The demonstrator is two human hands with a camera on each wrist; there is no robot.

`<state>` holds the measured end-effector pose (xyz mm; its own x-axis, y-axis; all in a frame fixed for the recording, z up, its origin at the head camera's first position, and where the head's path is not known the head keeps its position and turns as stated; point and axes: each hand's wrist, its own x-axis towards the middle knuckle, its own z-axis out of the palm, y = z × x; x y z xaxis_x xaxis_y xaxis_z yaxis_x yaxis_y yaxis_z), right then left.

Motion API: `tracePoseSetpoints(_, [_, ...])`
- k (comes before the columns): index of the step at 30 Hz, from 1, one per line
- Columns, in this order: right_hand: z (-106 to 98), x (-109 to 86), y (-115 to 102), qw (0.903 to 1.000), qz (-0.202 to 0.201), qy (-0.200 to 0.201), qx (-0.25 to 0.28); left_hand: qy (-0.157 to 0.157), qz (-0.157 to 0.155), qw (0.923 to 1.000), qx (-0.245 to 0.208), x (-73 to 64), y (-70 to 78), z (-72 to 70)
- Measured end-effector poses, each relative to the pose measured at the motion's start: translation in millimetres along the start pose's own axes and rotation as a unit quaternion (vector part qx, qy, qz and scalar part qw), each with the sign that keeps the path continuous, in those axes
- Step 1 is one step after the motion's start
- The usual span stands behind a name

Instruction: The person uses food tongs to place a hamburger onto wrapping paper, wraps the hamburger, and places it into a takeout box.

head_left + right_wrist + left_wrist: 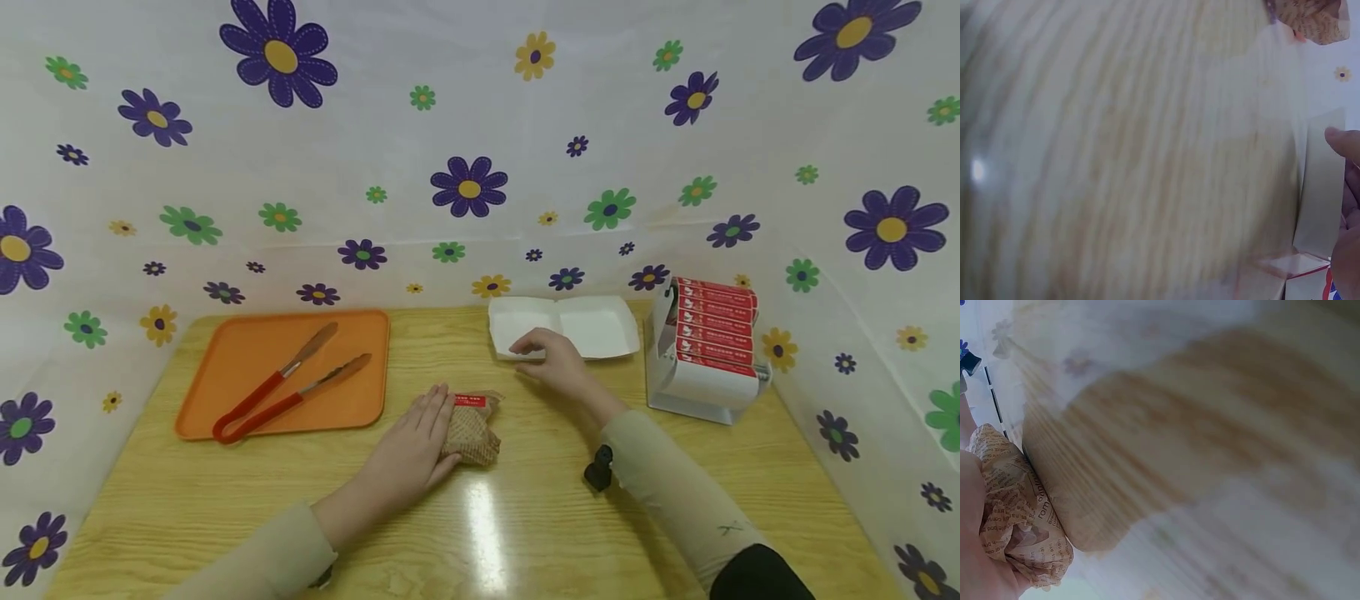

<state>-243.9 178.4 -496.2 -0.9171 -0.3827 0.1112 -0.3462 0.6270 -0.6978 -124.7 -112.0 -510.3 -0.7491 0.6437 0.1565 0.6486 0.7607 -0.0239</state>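
Observation:
A crumpled brown paper-wrapped bundle (471, 433) with printed lettering and a red sticker lies on the wooden table. My left hand (412, 437) rests against its left side, fingers straight and thumb along its near side. In the left wrist view the wrapped bundle (1022, 519) sits against the palm; its contents are hidden. Behind it stands a white food box (600, 325), unfolded into two halves. My right hand (557, 362) pinches the near wall of its left half. The right wrist view shows the thumb on the outside of the box wall (1319, 194), with fingers beyond it.
An orange tray (367, 329) with red-handled tongs (273, 400) on it is at the left. At the right stands a white holder (708, 396) filled with several red-labelled packets (716, 321). A flower-print sheet (472, 233) surrounds the table's back and sides.

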Motion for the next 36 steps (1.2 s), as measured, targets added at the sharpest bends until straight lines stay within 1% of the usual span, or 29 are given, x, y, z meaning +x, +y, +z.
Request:
tracePoseSetpoints(5, [-2.9,-0.9,1.1,0.9999,0.001,0.0,0.011,0.007,0.001,1.0,0.0,-0.3,0.5,-0.1])
tracePoseSetpoints(13, [-12.4,-10.0,-0.3,0.9992,-0.022,0.005,0.033,0.014,0.003,0.9999,-0.008,0.1,1.1,0.7])
tracePoseSetpoints(17, [-20.2,-18.6,0.8,0.9972,-0.035,-0.005,0.066,0.012,0.001,0.9998,-0.016,-0.2,0.2,0.6])
tracePoseSetpoints(20, [-27.5,-26.2,2.2,0.9946,-0.034,-0.022,0.096,0.009,0.0,0.9998,-0.02,-0.4,-0.5,0.1])
tracePoseSetpoints(22, [-32.5,-32.3,2.6,0.9934,-0.041,-0.03,0.102,0.008,0.001,0.9998,-0.02,-0.4,-0.8,-0.1])
tracePoseSetpoints(26, [-42.0,-45.1,3.5,0.9922,-0.057,-0.05,0.099,0.008,0.003,0.9997,-0.022,0.4,-1.6,0.3])
tracePoseSetpoints(29, [-47.0,-54.1,6.7,0.9913,-0.072,-0.068,0.087,0.007,0.001,0.9997,-0.024,0.5,-2.5,0.2])
tracePoseSetpoints(32, [-50.0,-63.0,11.3,0.9902,-0.087,-0.087,0.066,0.005,-0.001,0.9997,-0.023,0.0,-3.1,0.4])
tracePoseSetpoints(36, [-51.5,-74.3,19.1,0.9883,-0.112,-0.1,0.03,0.004,0.0,0.9997,-0.025,-1.1,-3.3,1.4])
